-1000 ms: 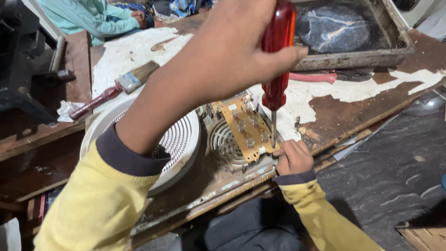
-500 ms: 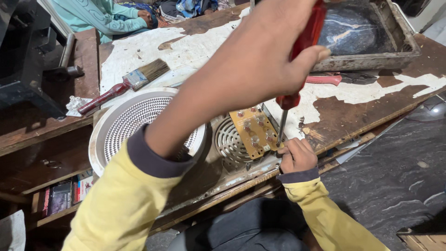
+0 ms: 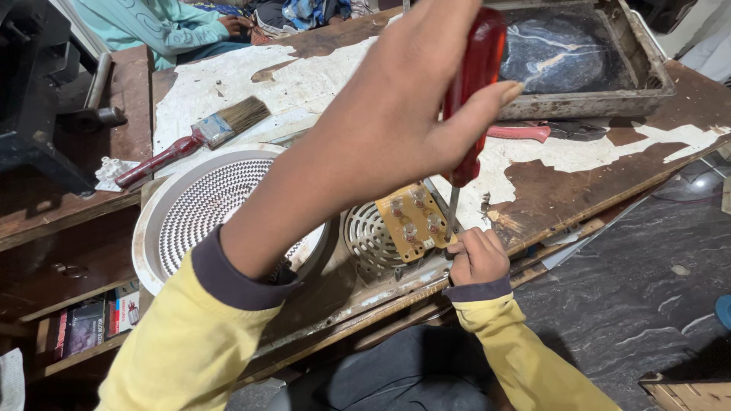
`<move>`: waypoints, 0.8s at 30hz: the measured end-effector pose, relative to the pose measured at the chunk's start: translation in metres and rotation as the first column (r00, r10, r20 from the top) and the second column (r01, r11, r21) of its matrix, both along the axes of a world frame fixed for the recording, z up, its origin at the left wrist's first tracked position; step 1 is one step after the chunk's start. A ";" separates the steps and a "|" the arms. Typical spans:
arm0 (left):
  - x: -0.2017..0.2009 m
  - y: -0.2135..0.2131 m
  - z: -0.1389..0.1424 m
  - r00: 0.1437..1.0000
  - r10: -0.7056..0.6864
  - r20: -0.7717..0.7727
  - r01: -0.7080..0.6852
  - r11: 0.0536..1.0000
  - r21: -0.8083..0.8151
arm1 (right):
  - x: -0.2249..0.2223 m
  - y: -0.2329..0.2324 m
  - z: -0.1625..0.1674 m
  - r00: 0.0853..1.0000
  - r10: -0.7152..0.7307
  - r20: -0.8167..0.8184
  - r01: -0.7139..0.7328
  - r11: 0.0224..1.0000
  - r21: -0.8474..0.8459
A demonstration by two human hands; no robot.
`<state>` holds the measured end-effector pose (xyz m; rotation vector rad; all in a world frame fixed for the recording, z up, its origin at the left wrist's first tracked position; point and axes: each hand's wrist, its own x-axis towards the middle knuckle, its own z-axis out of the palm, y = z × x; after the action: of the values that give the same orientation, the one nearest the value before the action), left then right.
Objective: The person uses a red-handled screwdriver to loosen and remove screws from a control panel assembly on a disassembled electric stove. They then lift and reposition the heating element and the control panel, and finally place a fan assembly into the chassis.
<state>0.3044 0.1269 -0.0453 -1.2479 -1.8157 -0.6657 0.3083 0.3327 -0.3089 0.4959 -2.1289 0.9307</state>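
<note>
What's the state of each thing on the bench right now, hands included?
Left hand: wrapped around the screwdriver handle.
Right hand: fist at the circuit board's edge.
Screwdriver: upright, tip down beside the board.
Circuit board: tilted, resting over the round grille.
Round grille: partly covered by the board.
White perforated disc: lying flat.
Paintbrush: lying loose, untouched.
Wooden tray: upright on the bench.

A red-handled paintbrush [image 3: 190,141] is lying on the worn wooden workbench [image 3: 594,179], bristles pointing up-right. A shallow wooden tray [image 3: 586,99] is sitting at the far edge, holding a dark lump. Pink-handled pliers [image 3: 533,132] are resting just before it. A hammer [image 3: 95,95] is lying far left. Another person's teal sleeve [image 3: 152,27] is showing beyond.
</note>
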 end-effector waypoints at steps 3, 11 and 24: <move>-0.004 0.006 -0.002 0.987 0.154 -0.044 -0.153 0.988 0.032 | 0.000 -0.001 0.000 1.000 0.000 0.023 0.001 1.000 -0.021; -0.018 -0.006 -0.004 0.984 -0.070 0.162 0.069 0.998 0.010 | -0.004 -0.001 -0.002 1.000 -0.010 0.015 0.010 1.000 -0.011; -0.012 0.001 -0.012 0.999 -0.054 0.010 0.053 0.995 0.087 | -0.006 -0.004 -0.005 1.000 -0.017 -0.018 0.017 1.000 -0.012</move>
<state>0.2925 0.1283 -0.0571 -1.2402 -1.7497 -0.7755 0.3020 0.3291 -0.3138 0.4777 -2.1069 0.9261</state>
